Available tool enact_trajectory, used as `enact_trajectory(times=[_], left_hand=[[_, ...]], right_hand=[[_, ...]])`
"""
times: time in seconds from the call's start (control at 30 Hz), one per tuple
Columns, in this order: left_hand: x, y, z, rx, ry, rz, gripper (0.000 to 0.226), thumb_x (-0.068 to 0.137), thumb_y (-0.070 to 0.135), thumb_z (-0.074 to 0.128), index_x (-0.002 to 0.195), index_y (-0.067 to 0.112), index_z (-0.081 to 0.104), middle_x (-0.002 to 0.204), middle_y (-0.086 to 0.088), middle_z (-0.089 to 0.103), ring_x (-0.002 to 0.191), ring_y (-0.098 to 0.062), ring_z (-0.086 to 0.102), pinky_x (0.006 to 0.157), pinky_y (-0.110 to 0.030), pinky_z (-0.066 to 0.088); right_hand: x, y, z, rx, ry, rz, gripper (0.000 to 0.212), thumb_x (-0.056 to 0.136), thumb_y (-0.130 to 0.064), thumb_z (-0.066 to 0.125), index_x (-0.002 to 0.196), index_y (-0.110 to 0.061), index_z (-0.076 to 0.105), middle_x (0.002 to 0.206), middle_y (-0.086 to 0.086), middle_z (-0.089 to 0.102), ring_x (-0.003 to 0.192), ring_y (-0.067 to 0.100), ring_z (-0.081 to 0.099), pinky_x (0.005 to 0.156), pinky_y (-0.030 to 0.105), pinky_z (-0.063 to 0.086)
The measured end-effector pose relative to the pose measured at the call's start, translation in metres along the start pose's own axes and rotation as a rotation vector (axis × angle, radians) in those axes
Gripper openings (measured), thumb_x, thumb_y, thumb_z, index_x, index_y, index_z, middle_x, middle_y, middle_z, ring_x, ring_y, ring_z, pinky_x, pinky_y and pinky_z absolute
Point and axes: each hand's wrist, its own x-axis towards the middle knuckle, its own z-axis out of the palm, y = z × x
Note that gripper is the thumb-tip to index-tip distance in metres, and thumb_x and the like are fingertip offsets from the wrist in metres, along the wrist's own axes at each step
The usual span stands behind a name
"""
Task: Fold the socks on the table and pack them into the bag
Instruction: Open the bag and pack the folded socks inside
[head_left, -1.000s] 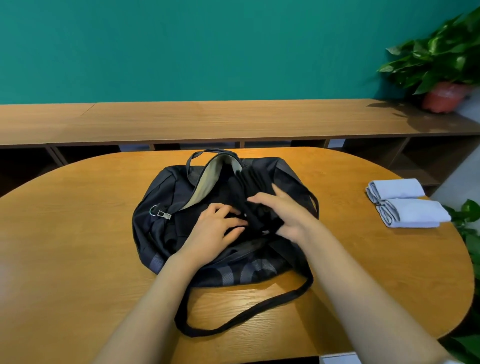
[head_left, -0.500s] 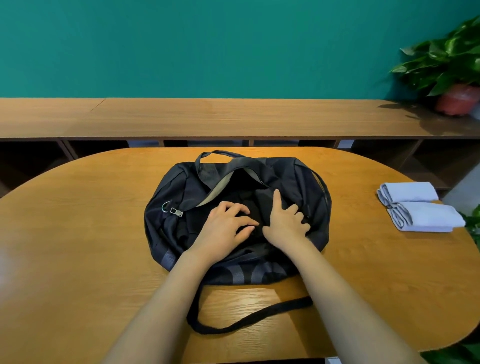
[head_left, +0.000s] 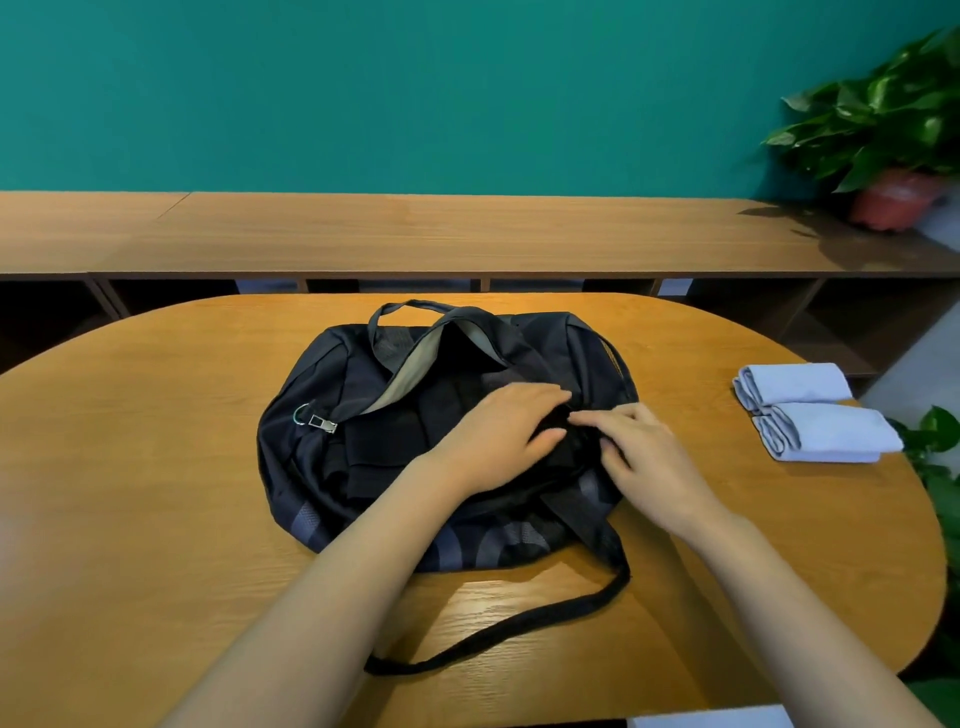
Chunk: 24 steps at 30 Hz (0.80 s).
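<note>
While the left hand (head_left: 498, 434) lies flat with straight fingers on the dark bag (head_left: 363, 395), the right hand (head_left: 644, 452) curls its fingers at the fabric just beside it; whether it pinches cannot be told. The bag sits mid-table (head_left: 156, 493) with its mouth open, and two folded pale socks (head_left: 826, 431) lie well apart to the right.

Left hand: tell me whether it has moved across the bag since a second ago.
Yes. The left hand has slid right across the bag, farther from the metal clip at the bag's left end.
</note>
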Motion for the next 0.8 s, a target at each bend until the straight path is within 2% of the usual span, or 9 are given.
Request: enact_trajectory(times=[0.07, 0.13, 0.23, 0.27, 0.37, 0.5, 0.6, 0.7, 0.8], left_hand=[[0.003, -0.011, 0.01, 0.102, -0.113, 0.012, 0.05, 0.103, 0.039, 0.042, 0.148, 0.017, 0.039, 0.154, -0.001, 0.037, 0.142, -0.015, 0.029, 0.116, -0.026, 0.014], [0.004, -0.021, 0.014, 0.157, -0.153, 0.021, 0.05, 0.103, 0.04, 0.039, 0.148, 0.019, 0.038, 0.156, 0.0, 0.033, 0.144, -0.015, 0.025, 0.116, -0.026, 0.01], [0.01, -0.022, 0.011, 0.197, -0.218, 0.031, 0.046, 0.104, 0.036, 0.036, 0.148, 0.025, 0.038, 0.156, 0.007, 0.032, 0.142, -0.016, 0.024, 0.116, -0.033, 0.015], [0.013, -0.02, 0.01, 0.19, -0.239, 0.024, 0.045, 0.104, 0.034, 0.034, 0.148, 0.027, 0.038, 0.154, 0.01, 0.034, 0.14, -0.017, 0.025, 0.115, -0.037, 0.019], [0.021, -0.016, 0.01, 0.141, -0.279, -0.03, 0.042, 0.103, 0.034, 0.028, 0.141, 0.03, 0.045, 0.142, 0.013, 0.047, 0.132, -0.018, 0.028, 0.108, -0.043, 0.023], [0.029, -0.009, 0.024, 0.341, -0.304, 0.008, 0.05, 0.099, 0.046, 0.019, 0.13, 0.026, 0.053, 0.127, 0.011, 0.056, 0.129, -0.022, 0.032, 0.105, -0.044, 0.021], [0.029, -0.013, 0.03, 0.421, -0.273, 0.105, 0.073, 0.086, 0.052, 0.003, 0.127, 0.024, 0.057, 0.13, 0.009, 0.055, 0.133, -0.021, 0.032, 0.113, -0.048, 0.015], [0.026, -0.019, 0.03, 0.373, -0.333, 0.094, 0.058, 0.095, 0.049, 0.015, 0.14, 0.031, 0.045, 0.147, 0.012, 0.042, 0.142, -0.019, 0.021, 0.117, -0.053, 0.005], [0.026, -0.019, 0.024, 0.371, -0.392, 0.04, 0.047, 0.098, 0.046, 0.022, 0.134, 0.034, 0.051, 0.139, 0.011, 0.048, 0.139, -0.024, 0.024, 0.115, -0.054, 0.01]], right_hand=[[0.002, 0.005, 0.007, -0.101, -0.071, -0.036, 0.045, 0.099, -0.013, 0.046, 0.135, -0.037, 0.051, 0.119, -0.01, 0.05, 0.111, 0.013, 0.043, 0.09, 0.025, 0.034], [0.005, 0.009, 0.01, -0.214, -0.126, -0.06, 0.047, 0.098, -0.012, 0.045, 0.14, -0.033, 0.046, 0.131, -0.011, 0.052, 0.116, 0.012, 0.04, 0.092, 0.026, 0.031], [0.008, 0.01, 0.012, -0.298, -0.155, -0.103, 0.055, 0.095, -0.01, 0.045, 0.146, -0.03, 0.038, 0.142, -0.016, 0.044, 0.117, 0.014, 0.037, 0.09, 0.028, 0.031], [0.009, 0.011, 0.014, -0.308, -0.166, -0.115, 0.058, 0.094, -0.009, 0.045, 0.147, -0.03, 0.034, 0.138, -0.015, 0.046, 0.114, 0.015, 0.037, 0.087, 0.028, 0.031], [0.013, 0.013, 0.017, -0.272, -0.206, -0.07, 0.056, 0.093, -0.012, 0.044, 0.144, -0.029, 0.033, 0.105, -0.005, 0.044, 0.102, 0.016, 0.035, 0.083, 0.03, 0.031], [0.015, 0.018, 0.019, -0.38, -0.187, -0.121, 0.025, 0.092, -0.028, 0.041, 0.116, -0.024, 0.046, 0.088, -0.006, 0.047, 0.096, 0.017, 0.041, 0.081, 0.033, 0.033], [0.008, 0.027, 0.022, -0.392, -0.146, -0.188, 0.033, 0.096, -0.041, 0.037, 0.123, -0.027, 0.049, 0.099, -0.011, 0.055, 0.095, 0.012, 0.041, 0.082, 0.032, 0.033], [0.001, 0.034, 0.022, -0.408, -0.155, -0.237, 0.046, 0.099, -0.053, 0.027, 0.134, -0.03, 0.046, 0.111, -0.017, 0.055, 0.097, 0.008, 0.041, 0.086, 0.03, 0.034], [-0.002, 0.036, 0.018, -0.397, -0.15, -0.252, 0.048, 0.099, -0.055, 0.027, 0.135, -0.031, 0.047, 0.111, -0.018, 0.055, 0.098, 0.006, 0.041, 0.086, 0.026, 0.033]])
